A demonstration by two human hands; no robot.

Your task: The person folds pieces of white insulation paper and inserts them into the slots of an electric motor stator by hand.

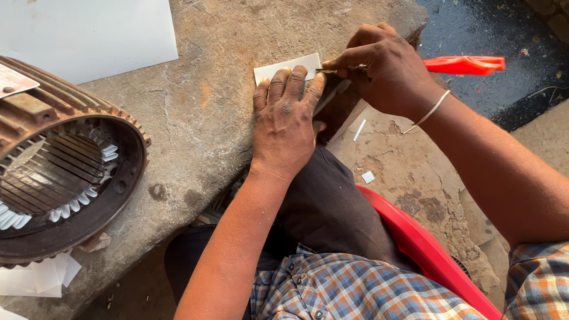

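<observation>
My left hand (285,121) lies flat, fingers together, pressing down a small white paper strip (284,65) at the edge of a rough stone slab (207,101). My right hand (379,68) is closed around a cutting tool with a red-orange handle (465,64); its thin metal tip meets the right end of the strip, beside my left fingertips. Most of the strip is hidden under my left hand.
A rusty motor stator housing (59,160) with white slot liners rests on the slab at left. A large white sheet (89,32) lies at top left, cut white pieces (38,275) at bottom left. Paper scraps (367,176) litter the ground. I sit on a red chair (427,249).
</observation>
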